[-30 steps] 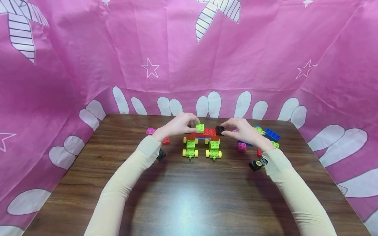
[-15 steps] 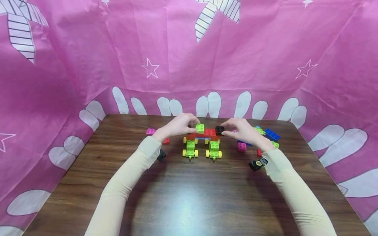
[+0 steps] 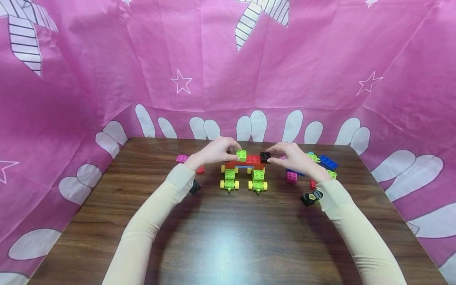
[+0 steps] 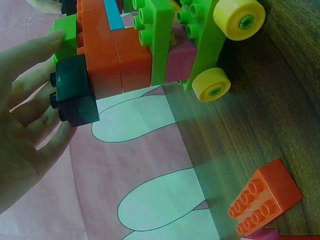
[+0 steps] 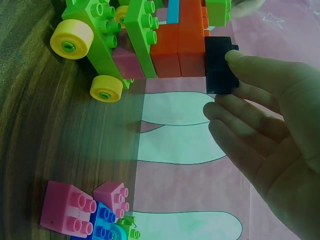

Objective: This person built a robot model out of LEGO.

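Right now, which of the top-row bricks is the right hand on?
The black brick at the row's right end; the right hand pinches it. The green brick sits by the left hand, the red one untouched between.

Head view reads bright and even for me, light from overhead. A pale glare patch sits on the near middle of the table [image 3: 228, 253]. Soft shadows fall under both forearms. Backdrop [image 3: 107, 71] bows toward the left and right edges, wide-lens distortion. Focus is sharp across the far bricks. Both wrist views run dimmer with a greenish cast; the left hand [image 4: 25, 145] and right hand [image 5: 270, 135] are close, soft and slightly blurred.
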`<act>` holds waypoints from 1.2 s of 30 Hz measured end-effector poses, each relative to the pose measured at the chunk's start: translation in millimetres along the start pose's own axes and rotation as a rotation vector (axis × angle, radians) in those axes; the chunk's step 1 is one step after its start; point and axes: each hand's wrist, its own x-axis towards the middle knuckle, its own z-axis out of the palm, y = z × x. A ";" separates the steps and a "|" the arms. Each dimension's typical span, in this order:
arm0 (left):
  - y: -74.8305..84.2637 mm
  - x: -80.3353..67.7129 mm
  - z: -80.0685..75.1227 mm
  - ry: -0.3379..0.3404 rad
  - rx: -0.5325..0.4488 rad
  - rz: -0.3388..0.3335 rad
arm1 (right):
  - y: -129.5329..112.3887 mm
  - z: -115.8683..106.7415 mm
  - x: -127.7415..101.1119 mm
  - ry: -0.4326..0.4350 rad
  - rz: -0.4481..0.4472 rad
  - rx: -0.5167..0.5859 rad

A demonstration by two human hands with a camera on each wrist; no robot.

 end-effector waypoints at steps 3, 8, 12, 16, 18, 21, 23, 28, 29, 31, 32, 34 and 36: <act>-0.6 0.8 0.4 -0.008 -0.001 0.000 | 0.2 0.3 0.1 0.001 -0.004 -0.002; -1.0 0.9 -0.2 -0.012 -0.009 0.002 | 0.4 0.1 0.2 0.005 -0.008 -0.002; -1.6 -0.1 -0.1 -0.011 -0.006 0.003 | 0.1 -0.3 0.2 0.004 -0.005 0.005; -2.5 -0.6 0.9 -0.008 0.003 0.003 | -0.1 -0.4 0.2 0.002 -0.002 0.004; -2.3 -0.6 1.1 -0.006 0.008 0.002 | -0.1 -0.3 0.1 -0.001 0.000 0.003; -1.4 -0.7 1.3 -0.004 0.014 0.001 | -0.8 -0.7 0.4 -0.005 0.004 0.005; -0.7 -1.0 1.2 -0.002 0.018 0.000 | -1.3 -0.8 0.7 -0.004 0.004 0.005; 1.5 -1.7 1.7 0.009 0.040 0.010 | -0.5 -0.1 0.6 0.001 -0.006 -0.008; 1.5 -1.6 2.1 0.016 0.053 0.019 | -0.4 0.0 0.7 0.002 -0.007 -0.008; 3.3 -1.8 1.4 0.017 0.065 0.017 | -0.6 0.0 1.0 0.003 -0.007 -0.006; 4.1 -1.8 0.9 0.017 0.074 0.017 | -0.7 0.0 1.1 0.003 -0.006 -0.004; 5.5 -1.0 -0.2 0.007 0.086 0.011 | -0.7 0.1 1.2 0.004 -0.005 -0.004; 6.7 -0.2 -1.4 -0.009 0.091 -0.003 | -0.7 0.3 1.4 0.004 -0.005 -0.003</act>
